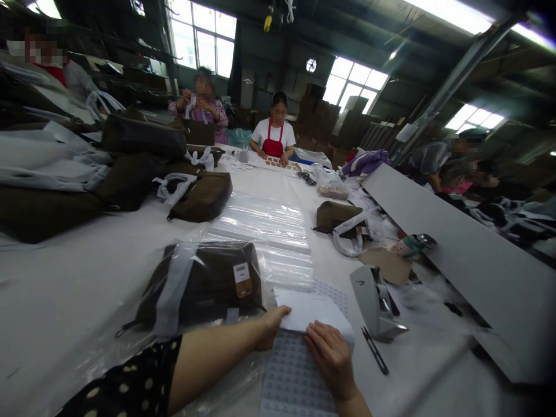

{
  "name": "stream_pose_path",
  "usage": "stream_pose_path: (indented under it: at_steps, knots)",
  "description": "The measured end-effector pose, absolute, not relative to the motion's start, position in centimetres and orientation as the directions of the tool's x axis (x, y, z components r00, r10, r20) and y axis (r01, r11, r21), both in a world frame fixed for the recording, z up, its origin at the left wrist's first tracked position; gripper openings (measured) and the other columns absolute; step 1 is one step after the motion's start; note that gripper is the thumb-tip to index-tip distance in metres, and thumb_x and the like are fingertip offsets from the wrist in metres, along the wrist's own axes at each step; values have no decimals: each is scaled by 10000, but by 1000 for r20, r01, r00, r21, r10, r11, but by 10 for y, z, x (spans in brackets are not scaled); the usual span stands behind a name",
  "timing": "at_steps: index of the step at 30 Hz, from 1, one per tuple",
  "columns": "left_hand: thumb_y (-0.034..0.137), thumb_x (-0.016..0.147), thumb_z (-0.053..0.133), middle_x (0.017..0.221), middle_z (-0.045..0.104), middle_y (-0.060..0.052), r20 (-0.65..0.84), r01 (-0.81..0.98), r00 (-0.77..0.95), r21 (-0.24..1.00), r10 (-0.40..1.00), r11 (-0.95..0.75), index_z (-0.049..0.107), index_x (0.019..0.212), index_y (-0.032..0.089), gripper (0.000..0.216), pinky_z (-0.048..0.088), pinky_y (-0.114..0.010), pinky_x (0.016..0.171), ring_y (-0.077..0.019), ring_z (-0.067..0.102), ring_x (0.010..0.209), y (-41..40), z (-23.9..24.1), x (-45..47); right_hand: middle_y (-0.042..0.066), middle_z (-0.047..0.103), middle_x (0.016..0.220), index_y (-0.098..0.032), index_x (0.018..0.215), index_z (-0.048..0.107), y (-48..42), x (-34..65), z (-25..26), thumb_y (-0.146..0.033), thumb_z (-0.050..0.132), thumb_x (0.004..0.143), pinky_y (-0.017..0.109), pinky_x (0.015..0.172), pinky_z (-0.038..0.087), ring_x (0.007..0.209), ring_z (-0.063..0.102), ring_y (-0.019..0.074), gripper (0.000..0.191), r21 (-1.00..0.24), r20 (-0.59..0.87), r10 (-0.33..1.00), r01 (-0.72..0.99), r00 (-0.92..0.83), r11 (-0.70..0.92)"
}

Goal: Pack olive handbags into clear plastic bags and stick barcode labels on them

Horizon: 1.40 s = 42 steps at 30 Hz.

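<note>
My left hand grips the near-left edge of a white folded paper sheet, fingers closed on it. Flat on the same sheet, at its near-right part, rests my right hand, above a sheet of small stickers. Just left of my hands lies a dark brown bag inside a clear plastic bag, with a barcode label on it. A stack of clear plastic bags lies beyond it.
A white tape dispenser and small black scissors sit right of my hands. More brown bags pile at the left. A long white board leans at the right. Other people work at the table's far end.
</note>
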<state>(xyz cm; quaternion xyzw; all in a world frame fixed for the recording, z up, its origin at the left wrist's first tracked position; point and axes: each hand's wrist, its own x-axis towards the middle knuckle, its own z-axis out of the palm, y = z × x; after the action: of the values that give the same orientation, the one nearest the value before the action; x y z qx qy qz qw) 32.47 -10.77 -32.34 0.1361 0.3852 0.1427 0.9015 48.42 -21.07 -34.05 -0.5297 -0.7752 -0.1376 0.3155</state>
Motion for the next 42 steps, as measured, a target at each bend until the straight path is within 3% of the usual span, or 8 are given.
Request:
stream_pose_path:
  at_steps: [3,9,14,17,28,31,34,42]
  knots:
    - [341,828,447,661,619,-106,-668,-122,668,338,329,933,601,792,106,283,474,-317,671,-215,574,588,-107,-321,324,53,686,975,-218,987,633,-212,482,-344,-113,572,840,405,801,520,939,634,231,191,-159,620,749,897,-235,413]
    - [327,843,460,710,640,-104,-673,-118,653,361,346,925,612,897,94,283,472,-304,658,-216,592,622,-107,-320,321,81,661,977,-204,956,620,-209,475,-342,-214,585,844,400,808,540,944,619,227,118,-392,545,838,887,11,243]
    - [340,869,408,711,647,-92,-676,-104,658,355,332,929,592,979,91,328,493,-313,636,-214,608,616,-104,-325,323,67,659,949,-210,820,601,-206,469,-333,-173,572,835,399,845,520,961,605,218,49,-426,497,868,873,5,238]
    - [332,866,421,717,654,-87,-675,-104,657,361,336,927,585,1003,93,320,504,-313,638,-209,616,619,-102,-329,324,78,649,972,-199,871,583,-204,468,-333,-172,585,816,398,862,516,990,594,221,61,-448,495,867,874,64,191]
    - [317,858,450,714,670,-86,-691,-119,621,383,369,916,591,997,87,304,514,-316,613,-206,623,602,-101,-335,324,82,604,1000,-203,770,528,-200,465,-330,-116,565,800,393,882,491,1008,559,223,99,-459,405,914,871,27,178]
    - [310,869,429,731,670,-90,-683,-131,630,375,369,918,592,989,83,304,512,-304,623,-197,623,605,-102,-329,323,96,595,1004,-194,857,536,-201,464,-331,-152,553,825,399,871,496,1000,560,227,56,-459,440,896,872,55,171]
    - [321,872,423,739,667,-97,-674,-139,644,362,362,922,593,974,84,309,506,-289,615,-195,625,617,-102,-324,321,92,604,987,-194,957,548,-201,462,-331,-175,556,841,412,866,496,986,563,234,118,-413,477,878,894,46,177]
    - [350,874,394,699,655,-97,-664,-165,660,330,352,930,592,948,97,330,507,-302,623,-211,626,633,-100,-326,322,50,650,902,-215,882,586,-199,458,-328,-150,568,839,392,821,497,908,597,219,80,-285,529,849,939,-16,195]
